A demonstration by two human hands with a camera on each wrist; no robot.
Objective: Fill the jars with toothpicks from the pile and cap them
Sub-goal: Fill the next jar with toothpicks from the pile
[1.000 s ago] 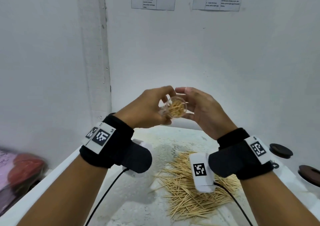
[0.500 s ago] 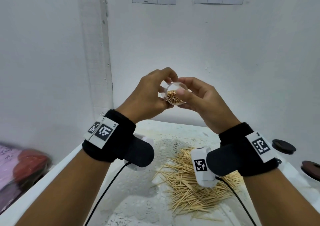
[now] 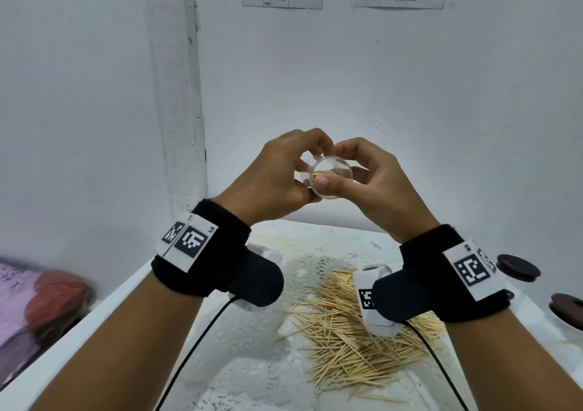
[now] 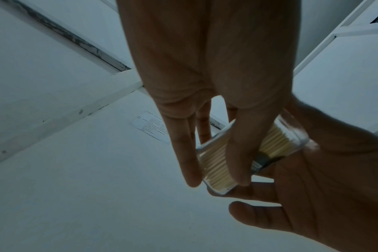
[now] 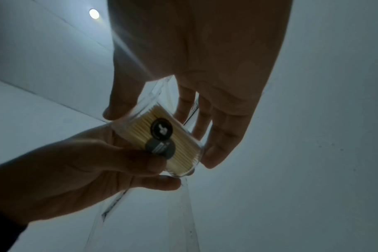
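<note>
Two hands hold one jar point(image 3: 331, 177) above the pile point(image 3: 356, 331): left hand point(image 3: 277, 177) fingers clamped round body, right hand point(image 3: 372, 180) fingers pinching rim w/ thumb across mouth. Keep jar level, tamp picks flush, then cap.

Both hands point(image 4: 259, 153) grip toothpick-filled clear jar point(image 4: 276, 141)

The head view is bright and evenly lit, its white wall point(image 3: 410, 95) nearly shadowless — straight lines bow toward the edges, and the lower-left corner smears into blur. Both wrist views are dim, bluish and grainy, with the hands backlit into dark silhouettes. A round ceiling lamp point(image 5: 94, 13) flares in the right wrist view, throwing a pale streak across the frame. The jar point(image 5: 162, 138) there looks slightly motion-blurred.
</note>
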